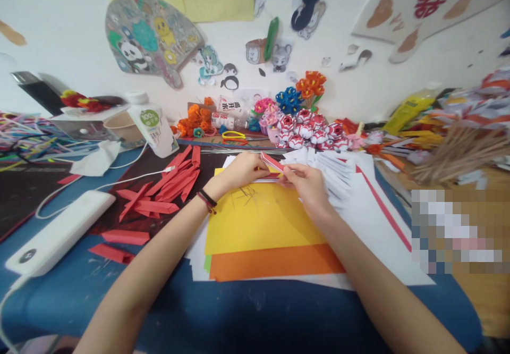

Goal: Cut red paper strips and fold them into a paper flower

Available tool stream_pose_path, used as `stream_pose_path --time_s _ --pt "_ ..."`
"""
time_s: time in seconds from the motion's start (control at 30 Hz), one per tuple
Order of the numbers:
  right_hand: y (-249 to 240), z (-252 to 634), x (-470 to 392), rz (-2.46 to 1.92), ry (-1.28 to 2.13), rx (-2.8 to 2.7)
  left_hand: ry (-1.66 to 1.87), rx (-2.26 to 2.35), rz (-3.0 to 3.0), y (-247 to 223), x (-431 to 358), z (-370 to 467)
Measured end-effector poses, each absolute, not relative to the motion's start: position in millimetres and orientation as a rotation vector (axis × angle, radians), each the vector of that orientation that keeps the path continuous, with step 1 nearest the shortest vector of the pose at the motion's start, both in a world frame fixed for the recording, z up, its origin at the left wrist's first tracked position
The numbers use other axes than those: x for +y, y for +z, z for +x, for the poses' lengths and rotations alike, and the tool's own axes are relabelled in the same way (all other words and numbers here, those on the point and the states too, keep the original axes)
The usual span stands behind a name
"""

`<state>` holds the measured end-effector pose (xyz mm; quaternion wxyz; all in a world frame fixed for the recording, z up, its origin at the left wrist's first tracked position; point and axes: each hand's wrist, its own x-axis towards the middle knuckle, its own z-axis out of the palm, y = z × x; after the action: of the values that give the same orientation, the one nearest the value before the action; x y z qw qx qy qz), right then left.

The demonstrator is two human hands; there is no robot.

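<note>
Between my hands is a narrow folded red and white paper strip (272,162), above a stack topped by a yellow sheet (266,221). My left hand (247,168) has its fingers closed at the strip's left side. My right hand (305,181) pinches the strip's right end between thumb and fingers. Another red and white edge shows just under the strip, partly hidden by the fingers. Several thin wire-like pieces (244,195) lie on the yellow sheet. Folded red paper pieces (179,176) are piled to the left, and white folded strips (332,176) lie to the right.
A white power bank (61,232) with cables lies at the left. Behind stand a white bottle (153,125), yellow-handled scissors (235,137) and red and white paper flowers (306,128). An orange sheet (274,263) sticks out below the yellow one. Brown sticks (458,149) lie at the right.
</note>
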<state>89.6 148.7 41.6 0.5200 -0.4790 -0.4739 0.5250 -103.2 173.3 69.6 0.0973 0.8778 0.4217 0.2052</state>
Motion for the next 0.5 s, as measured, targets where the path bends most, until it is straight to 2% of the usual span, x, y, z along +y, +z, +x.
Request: stream_pose_path --time_s 0.5 --pt "40.9 90.9 146.6 -1.223 1.31 -1.108 0.628 1.097 2.562 68.7 172.2 -105.1"
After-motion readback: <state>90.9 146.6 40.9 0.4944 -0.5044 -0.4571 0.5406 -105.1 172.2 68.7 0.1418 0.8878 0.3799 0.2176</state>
